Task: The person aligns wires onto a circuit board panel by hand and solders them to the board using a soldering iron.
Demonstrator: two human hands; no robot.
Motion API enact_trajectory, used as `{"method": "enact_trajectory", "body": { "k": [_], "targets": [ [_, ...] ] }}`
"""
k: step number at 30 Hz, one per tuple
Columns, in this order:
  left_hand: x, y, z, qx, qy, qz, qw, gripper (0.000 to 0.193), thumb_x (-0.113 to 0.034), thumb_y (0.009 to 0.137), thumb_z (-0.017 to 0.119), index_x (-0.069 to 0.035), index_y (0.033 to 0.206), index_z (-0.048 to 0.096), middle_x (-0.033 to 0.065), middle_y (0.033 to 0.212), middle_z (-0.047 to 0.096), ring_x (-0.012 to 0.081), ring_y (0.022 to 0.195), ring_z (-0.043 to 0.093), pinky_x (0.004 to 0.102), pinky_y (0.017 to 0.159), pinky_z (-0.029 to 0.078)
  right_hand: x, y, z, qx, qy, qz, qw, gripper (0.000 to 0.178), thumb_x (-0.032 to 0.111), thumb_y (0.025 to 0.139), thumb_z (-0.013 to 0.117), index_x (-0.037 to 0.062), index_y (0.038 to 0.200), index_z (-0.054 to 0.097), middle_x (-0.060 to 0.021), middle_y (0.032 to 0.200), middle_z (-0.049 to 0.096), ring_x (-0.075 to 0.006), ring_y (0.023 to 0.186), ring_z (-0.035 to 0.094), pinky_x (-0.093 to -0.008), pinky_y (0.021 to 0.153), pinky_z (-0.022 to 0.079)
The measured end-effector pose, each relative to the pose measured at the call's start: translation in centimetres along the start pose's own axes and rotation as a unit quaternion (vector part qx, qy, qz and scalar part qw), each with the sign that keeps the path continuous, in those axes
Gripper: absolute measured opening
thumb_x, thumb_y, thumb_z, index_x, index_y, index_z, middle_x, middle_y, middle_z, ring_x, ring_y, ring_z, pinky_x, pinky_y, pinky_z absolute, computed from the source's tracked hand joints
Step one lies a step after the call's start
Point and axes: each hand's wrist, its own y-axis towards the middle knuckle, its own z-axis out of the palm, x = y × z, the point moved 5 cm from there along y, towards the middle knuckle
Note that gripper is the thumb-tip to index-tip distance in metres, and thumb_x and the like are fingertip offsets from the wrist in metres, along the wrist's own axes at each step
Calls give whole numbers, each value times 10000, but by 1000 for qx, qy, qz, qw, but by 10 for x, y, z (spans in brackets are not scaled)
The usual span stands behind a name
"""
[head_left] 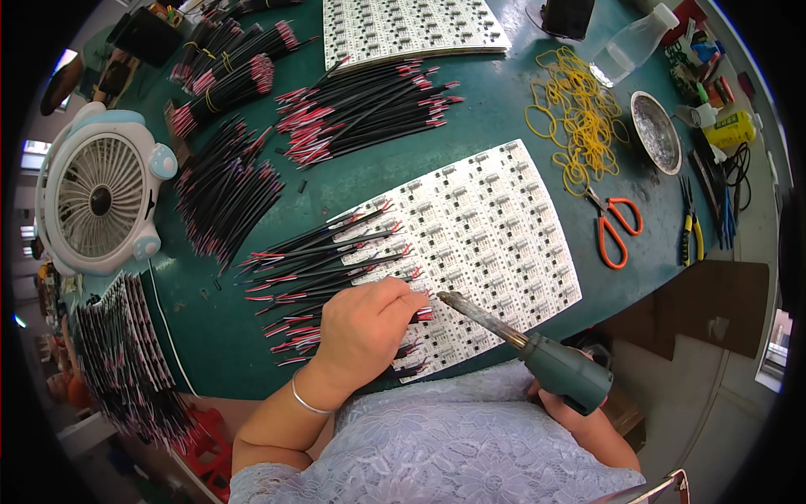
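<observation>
Closest in, a lace top (453,437), and just above it two hands, well apart from each other. The left hand (365,332) is pinched, as far as the view shows, on a wire (422,317) near its red end, presumably to steady it. The right hand (567,412) grips one iron (567,372) by the handle, its tip just beside those fingertips, over the sheet (495,227); that slant likely spares them the heat. The row of wires (323,273) overlaps the sheet's left side, too jumbled to count. One sheet in front, one stack (411,34) behind. Two loose piles: middle pile (361,113), left pile (227,193), perhaps kept within reach. One fan (101,197) left; one bottle (625,50), one scissors (613,244), one heap of bands (579,109) right, probably leaving elbow room.
</observation>
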Motion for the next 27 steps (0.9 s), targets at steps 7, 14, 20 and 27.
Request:
{"method": "enact_trajectory", "body": {
  "k": [7,14,20,27],
  "targets": [
    [1,1,1,-6,-7,8,1000,260,37,599,639,-113,808,676,27,739,595,218,609,584,324,513,454,1,2,1,-12,13,-19,1000,293,44,693,685,18,984,656,-134,1019,659,-288,922,653,-350,834,514],
    [0,-5,3,-4,26,30,999,245,15,612,653,-108,823,667,28,735,590,217,619,587,327,510,457,5,3,-3,15,-25,-147,989,369,119,807,641,-18,1135,542,-100,969,611,-156,669,626,-303,637,508],
    [-4,-7,1,21,29,27,999,291,15,594,673,-91,865,672,59,802,587,234,699,595,337,561,471,-24,-17,-13,-96,202,-57,973,454,119,796,619,-65,1192,496,-179,956,648,-204,770,659,-349,709,526],
    [-13,-13,-19,-5,9,24,1000,349,-12,604,684,-67,949,680,68,864,553,228,753,556,334,620,448,-8,-9,-9,-108,319,-31,941,589,353,796,679,-42,1199,511,-162,1086,601,-176,637,617,-277,598,492]
  ]
}}
